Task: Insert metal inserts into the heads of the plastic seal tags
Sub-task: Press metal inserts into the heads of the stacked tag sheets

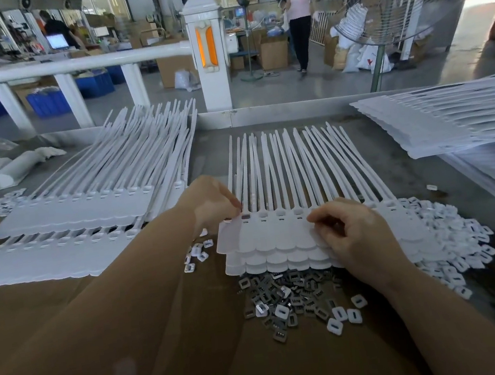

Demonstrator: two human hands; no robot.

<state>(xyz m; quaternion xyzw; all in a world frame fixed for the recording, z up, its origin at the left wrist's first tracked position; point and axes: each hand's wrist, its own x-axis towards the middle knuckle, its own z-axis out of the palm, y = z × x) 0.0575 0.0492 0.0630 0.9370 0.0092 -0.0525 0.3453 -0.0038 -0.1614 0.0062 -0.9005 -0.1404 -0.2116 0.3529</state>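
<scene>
Your stack of seal tags (283, 243) lies mid-counter, flags toward you, tails fanning away. Your left hand (210, 202) sits at the stack's left end, fingertips pinched at a head where a dark metal insert (245, 216) shows in its socket; the fingers hide whether they grip anything. Your right hand (353, 235) rests on the stack's right half, fingers curled, pinching at the row of heads; what it holds is too small to make out. Just nearer you than the stack, the loose pile of metal inserts (287, 293) runs partly under the flags. Right of the stack sits a heap of white plastic caps (453, 240). Left of it lie 2 more tag sheets (63, 234) on the counter (372, 149).
</scene>
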